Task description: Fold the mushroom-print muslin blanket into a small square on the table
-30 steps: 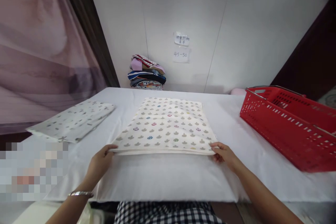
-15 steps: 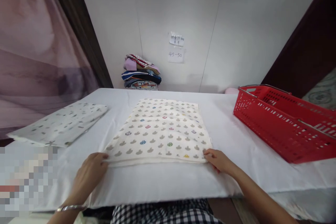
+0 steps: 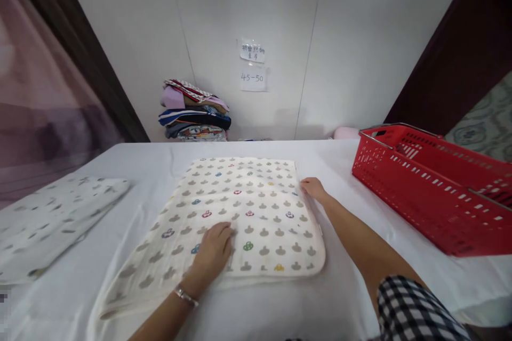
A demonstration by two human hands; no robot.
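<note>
The cloth (image 3: 262,216) is flat but not neat at eight o'clock, left hand (image 3: 214,245) loose on top, right hand's (image 3: 314,189) grip at two o'clock unclear

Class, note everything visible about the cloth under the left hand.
The cream cloth looks soft, printed with mushroom shapes, mostly grey, some coloured. It lies flat in layers on the white table, its near left corner spread outward. The left hand rests on it; the right hand is at its right edge.
</note>
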